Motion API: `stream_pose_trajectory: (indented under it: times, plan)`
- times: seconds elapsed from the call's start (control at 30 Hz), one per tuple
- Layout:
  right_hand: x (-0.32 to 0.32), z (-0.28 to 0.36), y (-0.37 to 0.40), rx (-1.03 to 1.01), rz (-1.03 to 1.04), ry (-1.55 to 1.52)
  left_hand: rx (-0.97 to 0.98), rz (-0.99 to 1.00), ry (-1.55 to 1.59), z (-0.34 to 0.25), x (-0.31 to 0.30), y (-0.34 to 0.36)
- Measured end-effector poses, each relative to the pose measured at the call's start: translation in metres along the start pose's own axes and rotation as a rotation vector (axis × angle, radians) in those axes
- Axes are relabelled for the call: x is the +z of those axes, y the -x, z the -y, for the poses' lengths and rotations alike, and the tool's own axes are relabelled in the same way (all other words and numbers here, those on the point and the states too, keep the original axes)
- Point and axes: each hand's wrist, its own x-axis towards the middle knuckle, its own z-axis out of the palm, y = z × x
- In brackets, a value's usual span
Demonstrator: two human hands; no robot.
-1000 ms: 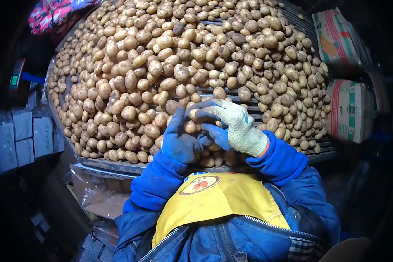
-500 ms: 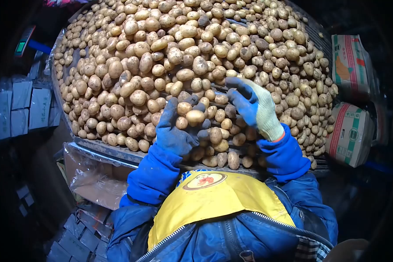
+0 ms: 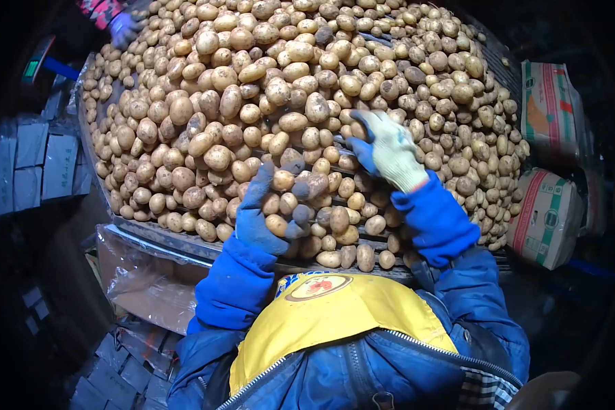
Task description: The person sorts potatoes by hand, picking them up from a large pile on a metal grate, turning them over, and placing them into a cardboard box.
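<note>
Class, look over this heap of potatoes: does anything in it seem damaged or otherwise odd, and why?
One dark grey potato at the heap's far middle stands out: it looks much darker than the mostly tan potatoes around it. Whether that is dirt or rot cannot be told.

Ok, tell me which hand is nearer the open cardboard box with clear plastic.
Left. The left hand, cupping potatoes, is above and to the right of the open cardboard box in the view; the right hand is farther right, over the potato heap.
</note>
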Motion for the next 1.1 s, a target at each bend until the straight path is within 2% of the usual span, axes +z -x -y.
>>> stream_pose_trajectory:
  times: [0.07, 0.17, 0.2, 0.27, 0.3, 0.33, 0.4, 0.43, 0.47, 0.5, 0.53, 0.6, 0.67, 0.7, 0.73, 0.77, 0.87, 0.9, 0.93, 1.0, 1.07, 1.1]
  plan:
    - [-0.013, 0.0, 0.02, 0.096, 0.119, -0.031, 0.0, 0.028, 0.027, -0.002, -0.004, -0.002]
    - [-0.028, 0.003, 0.027, 0.177, 0.213, -0.078, 0.068, -0.193, 0.068, -0.001, 0.009, -0.005]
    - [-0.027, 0.003, 0.024, 0.181, 0.212, -0.081, 0.066, -0.196, 0.064, -0.001, 0.007, -0.005]
    - [-0.021, 0.003, 0.01, -0.031, 0.011, 0.1, -0.018, -0.036, -0.014, 0.0, 0.001, -0.003]
    - [-0.008, -0.005, 0.002, -0.129, -0.017, 0.157, -0.019, -0.039, -0.018, 0.0, 0.005, -0.003]
    - [0.002, -0.008, -0.004, -0.156, 0.095, 0.26, -0.016, -0.083, -0.026, 0.001, 0.012, -0.003]
    - [0.025, -0.002, -0.017, -0.132, 0.178, 0.418, -0.007, -0.126, -0.03, 0.0, 0.009, -0.006]
    - [0.025, 0.005, -0.019, -0.05, 0.277, 0.403, -0.007, -0.037, -0.022, -0.003, -0.004, -0.011]
    - [0.028, 0.007, -0.018, -0.052, 0.279, 0.4, -0.014, 0.049, -0.016, -0.004, -0.006, -0.011]
    - [0.032, 0.005, -0.017, -0.043, 0.25, 0.4, -0.016, -0.024, -0.036, -0.004, -0.003, -0.012]
    - [0.034, 0.003, -0.019, -0.039, 0.218, 0.404, -0.01, -0.016, -0.037, -0.006, -0.002, -0.015]
    - [0.023, -0.005, -0.017, -0.084, 0.128, 0.265, -0.046, -0.001, 0.004, -0.007, -0.004, -0.018]
    - [0.014, 0.0, -0.012, 0.019, 0.096, 0.085, -0.038, 0.036, -0.016, -0.007, -0.002, -0.019]
    - [-0.004, 0.021, -0.008, 0.157, 0.172, -0.068, -0.003, -0.013, -0.001, -0.004, 0.005, -0.017]
    - [-0.004, 0.027, -0.001, 0.118, 0.108, -0.155, 0.031, -0.06, 0.013, -0.003, 0.008, -0.016]
    - [-0.01, 0.04, 0.007, 0.119, 0.092, -0.291, -0.009, 0.1, 0.042, -0.005, -0.003, -0.017]
    - [-0.035, 0.09, 0.022, 0.071, 0.027, -0.553, 0.062, 0.097, 0.008, 0.003, 0.013, -0.017]
    - [-0.04, 0.102, 0.027, 0.057, 0.045, -0.544, 0.096, 0.108, 0.053, 0.006, 0.011, -0.025]
    - [-0.039, 0.104, 0.026, -0.221, -0.067, -0.389, 0.102, 0.112, 0.053, 0.006, 0.012, -0.026]
    - [-0.035, 0.108, 0.028, -0.36, 0.042, -0.212, 0.056, 0.093, 0.126, 0.007, 0.016, -0.027]
    - [-0.035, 0.112, 0.029, -0.373, 0.04, -0.173, 0.076, 0.07, 0.149, 0.008, 0.015, -0.03]
    - [-0.033, 0.11, 0.029, -0.291, -0.026, -0.287, 0.053, 0.089, 0.084, 0.007, 0.012, -0.027]
